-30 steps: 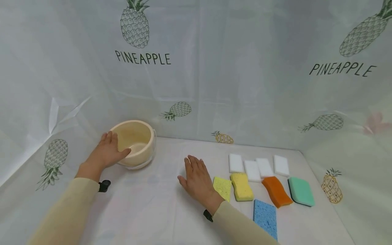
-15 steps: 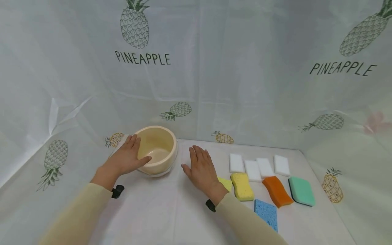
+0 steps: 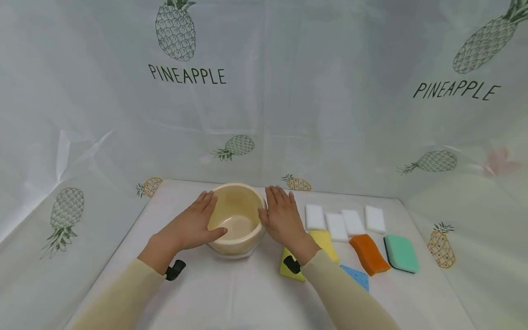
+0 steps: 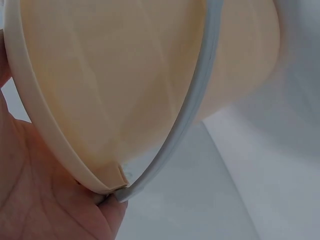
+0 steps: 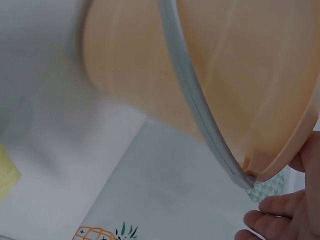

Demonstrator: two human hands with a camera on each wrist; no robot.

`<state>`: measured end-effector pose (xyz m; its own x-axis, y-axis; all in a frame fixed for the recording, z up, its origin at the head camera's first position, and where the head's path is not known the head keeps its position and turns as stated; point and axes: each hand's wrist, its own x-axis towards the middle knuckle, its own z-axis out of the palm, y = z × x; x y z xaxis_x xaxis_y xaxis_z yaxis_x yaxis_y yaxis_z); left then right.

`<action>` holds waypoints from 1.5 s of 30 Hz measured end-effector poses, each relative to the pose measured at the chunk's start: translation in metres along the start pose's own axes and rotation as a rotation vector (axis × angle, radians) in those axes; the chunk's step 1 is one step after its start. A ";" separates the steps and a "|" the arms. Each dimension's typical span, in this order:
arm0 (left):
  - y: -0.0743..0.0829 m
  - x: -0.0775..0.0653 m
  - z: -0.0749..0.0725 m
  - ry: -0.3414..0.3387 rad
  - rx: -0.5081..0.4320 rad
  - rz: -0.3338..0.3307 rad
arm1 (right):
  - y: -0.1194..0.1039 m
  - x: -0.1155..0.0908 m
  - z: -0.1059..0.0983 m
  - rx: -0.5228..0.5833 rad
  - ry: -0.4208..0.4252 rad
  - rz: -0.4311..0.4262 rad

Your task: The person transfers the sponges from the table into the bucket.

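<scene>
1. Head view: the left hand (image 3: 189, 227) lies left of centre, back up, its forearm slanting from the lower left; fingers straight toward the upper right, thumb spread rightward across the rim.
2. The right hand (image 3: 284, 222) lies right of centre, forearm slanting from the lower right, fingers straight and close together, pointing up and slightly left, thumb toward the rim.
3. Both hands are open and flat, flanking the bucket (image 3: 235, 248); neither curls round it. In the left wrist view the rim rests against the hand. In the right wrist view the thumb meets the rim; how firmly, I cannot tell.
4. The bucket stands upright in the lower centre of the head frame, mouth up, long axis vertical. Its handle (image 4: 194, 90) hangs down on the near side.
5. In the left wrist frame the base points to the upper right; in the right wrist frame, to the upper left.
6. Yellow sponges (image 3: 326, 243) lie partly behind the right forearm, lower right.
</scene>
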<state>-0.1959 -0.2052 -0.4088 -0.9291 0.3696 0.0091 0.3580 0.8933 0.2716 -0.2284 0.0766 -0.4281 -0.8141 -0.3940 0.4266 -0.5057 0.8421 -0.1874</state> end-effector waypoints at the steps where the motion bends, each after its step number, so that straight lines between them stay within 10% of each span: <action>1: 0.004 -0.002 0.001 -0.002 -0.002 0.009 | 0.001 -0.002 -0.002 0.008 -0.016 0.001; 21: 0.056 -0.045 0.011 -0.054 -0.049 0.086 | -0.005 -0.045 -0.035 0.123 -0.233 0.030; 45: 0.036 -0.052 0.037 0.209 0.085 0.050 | 0.000 -0.064 -0.028 0.157 -0.151 0.019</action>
<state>-0.1309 -0.1825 -0.4353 -0.9057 0.3608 0.2224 0.4024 0.8967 0.1842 -0.1684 0.1123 -0.4310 -0.8515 -0.4390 0.2867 -0.5184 0.7868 -0.3351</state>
